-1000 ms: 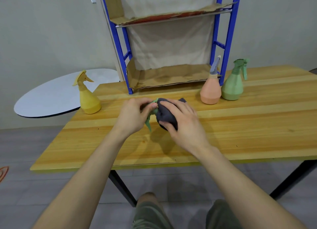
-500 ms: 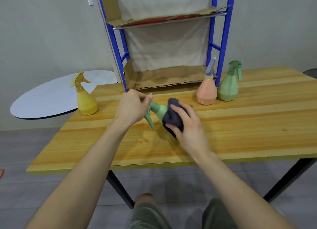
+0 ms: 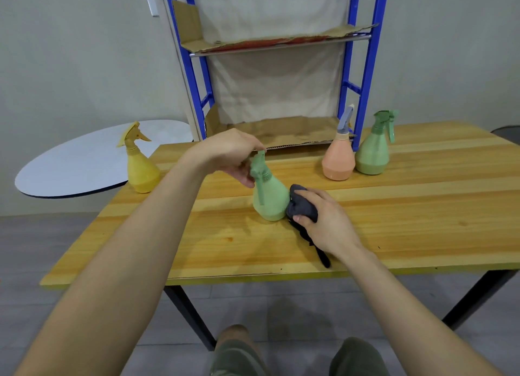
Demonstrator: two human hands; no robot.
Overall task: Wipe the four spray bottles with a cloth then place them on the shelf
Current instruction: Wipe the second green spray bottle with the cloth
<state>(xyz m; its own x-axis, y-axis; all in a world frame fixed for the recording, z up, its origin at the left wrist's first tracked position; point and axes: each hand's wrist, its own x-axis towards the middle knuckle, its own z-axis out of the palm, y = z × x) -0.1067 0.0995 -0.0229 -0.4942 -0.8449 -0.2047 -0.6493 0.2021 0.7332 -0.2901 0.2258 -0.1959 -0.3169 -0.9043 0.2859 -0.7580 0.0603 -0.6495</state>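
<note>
Currently near green bottle (image 3: pixel 270 198) sits roughly upright, left hand (image 3: pixel 228 156) pinching its head, right hand (image 3: pixel 323 221) pressing gripped cloth (image 3: pixel 302 206) at its 4 o'clock.

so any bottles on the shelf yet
No, the yellow bottle, orange bottle and far green bottle stand on the table; the left hand holds the near green bottle.

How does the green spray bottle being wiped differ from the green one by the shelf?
Near green plastic spray bottle: left hand grips its head, right hand holds a dark grey cloth against it; far green spray bottle: untouched. Near one's trigger faces the camera; far one's points right. Both are pear-shaped.
</note>
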